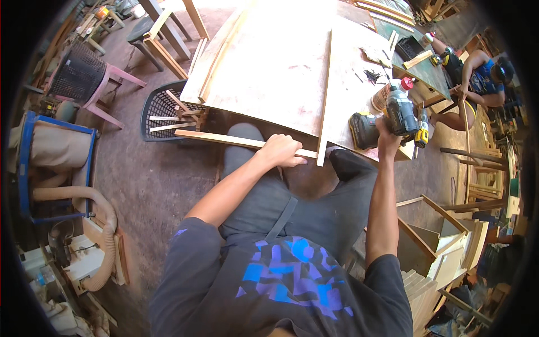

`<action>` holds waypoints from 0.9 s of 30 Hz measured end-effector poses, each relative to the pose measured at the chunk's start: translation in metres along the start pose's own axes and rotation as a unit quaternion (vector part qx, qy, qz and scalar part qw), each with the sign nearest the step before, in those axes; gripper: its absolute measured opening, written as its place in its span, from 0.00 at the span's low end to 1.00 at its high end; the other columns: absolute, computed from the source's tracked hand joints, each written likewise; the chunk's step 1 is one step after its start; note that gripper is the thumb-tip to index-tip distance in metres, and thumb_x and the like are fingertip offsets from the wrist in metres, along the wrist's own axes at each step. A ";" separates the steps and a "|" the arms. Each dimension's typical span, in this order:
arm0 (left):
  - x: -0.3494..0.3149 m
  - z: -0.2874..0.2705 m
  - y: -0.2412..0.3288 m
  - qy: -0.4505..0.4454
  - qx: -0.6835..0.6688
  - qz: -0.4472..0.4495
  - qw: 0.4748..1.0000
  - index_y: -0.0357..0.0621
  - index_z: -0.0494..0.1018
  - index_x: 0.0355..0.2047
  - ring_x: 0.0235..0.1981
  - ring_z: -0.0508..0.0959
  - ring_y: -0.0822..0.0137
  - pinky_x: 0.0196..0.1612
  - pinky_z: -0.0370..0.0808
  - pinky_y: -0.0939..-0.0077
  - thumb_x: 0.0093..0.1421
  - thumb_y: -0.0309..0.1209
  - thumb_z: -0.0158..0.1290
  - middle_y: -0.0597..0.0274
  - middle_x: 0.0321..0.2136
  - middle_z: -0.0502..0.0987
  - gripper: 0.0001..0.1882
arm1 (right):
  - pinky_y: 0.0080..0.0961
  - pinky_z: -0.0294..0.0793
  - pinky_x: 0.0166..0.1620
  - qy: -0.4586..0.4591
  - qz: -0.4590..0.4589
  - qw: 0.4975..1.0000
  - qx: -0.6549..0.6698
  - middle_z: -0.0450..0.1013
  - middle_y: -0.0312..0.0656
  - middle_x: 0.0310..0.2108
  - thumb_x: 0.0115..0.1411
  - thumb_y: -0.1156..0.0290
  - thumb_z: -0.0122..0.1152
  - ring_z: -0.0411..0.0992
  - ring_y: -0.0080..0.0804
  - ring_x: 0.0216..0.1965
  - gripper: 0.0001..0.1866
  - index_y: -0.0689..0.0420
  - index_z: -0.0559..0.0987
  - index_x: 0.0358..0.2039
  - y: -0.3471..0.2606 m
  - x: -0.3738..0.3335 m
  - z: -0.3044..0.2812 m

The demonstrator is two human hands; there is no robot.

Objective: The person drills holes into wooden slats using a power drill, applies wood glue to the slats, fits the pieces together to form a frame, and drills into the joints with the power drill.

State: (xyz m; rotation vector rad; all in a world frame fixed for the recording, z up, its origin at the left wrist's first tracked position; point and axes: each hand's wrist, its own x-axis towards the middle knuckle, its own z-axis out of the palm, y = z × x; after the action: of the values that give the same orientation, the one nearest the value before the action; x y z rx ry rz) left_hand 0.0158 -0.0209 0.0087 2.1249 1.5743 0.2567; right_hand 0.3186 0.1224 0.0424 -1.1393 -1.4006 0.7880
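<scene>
My left hand (282, 151) is closed around a narrow wooden strip (224, 139) that lies crosswise over my lap. The strip's right end meets a longer wooden strip (325, 95), which lies along the table and juts past its near edge. At the table's right corner my right hand (387, 137) grips a cordless drill (400, 115), its battery to the left and its body to the right. Beside it is a second, yellow and black drill (422, 132). A bottle with a red cap (387, 92) stands just behind the held drill, partly hidden by it.
Another wooden strip (222, 56) lies along the left side of the pale table (269, 62). Dark screws (371, 76) are scattered at its right. A dark plastic basket (147, 112) holds wood offcuts. At the far right sits another person (485, 78). Wooden frames (438, 224) stand at lower right.
</scene>
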 end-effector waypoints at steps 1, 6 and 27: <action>-0.002 0.000 -0.002 0.000 -0.002 0.002 1.000 0.41 0.80 0.27 0.28 0.82 0.45 0.34 0.78 0.52 0.52 0.55 0.62 0.45 0.21 0.80 0.26 | 0.27 0.72 0.49 0.010 0.003 0.998 -0.058 0.76 0.40 0.43 0.53 0.75 0.70 0.75 0.31 0.43 0.24 0.63 0.76 0.51 -0.006 -0.013 0.003; -0.009 -0.016 0.002 0.035 -0.059 -0.015 0.998 0.42 0.79 0.28 0.33 0.82 0.48 0.39 0.78 0.56 0.50 0.56 0.63 0.49 0.27 0.81 0.27 | 0.25 0.73 0.41 0.087 -0.060 0.986 -0.132 0.75 0.39 0.36 0.53 0.71 0.69 0.72 0.29 0.36 0.16 0.59 0.81 0.43 -0.052 -0.125 0.040; -0.117 -0.121 -0.089 0.619 -0.677 0.051 0.395 0.50 0.67 0.44 0.31 0.71 0.67 0.39 0.74 0.66 0.72 0.53 0.42 0.67 0.29 0.70 0.20 | 0.34 0.75 0.36 -0.255 0.103 0.928 -0.253 0.78 0.52 0.27 0.52 0.56 0.67 0.78 0.40 0.29 0.29 0.68 0.80 0.46 0.001 -0.066 0.091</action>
State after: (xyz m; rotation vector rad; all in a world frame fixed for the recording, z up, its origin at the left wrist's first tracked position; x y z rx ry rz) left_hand -0.1484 -0.0785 0.0858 0.3126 0.7399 2.4904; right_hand 0.2249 0.0727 0.0043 -1.5676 -2.0205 0.9449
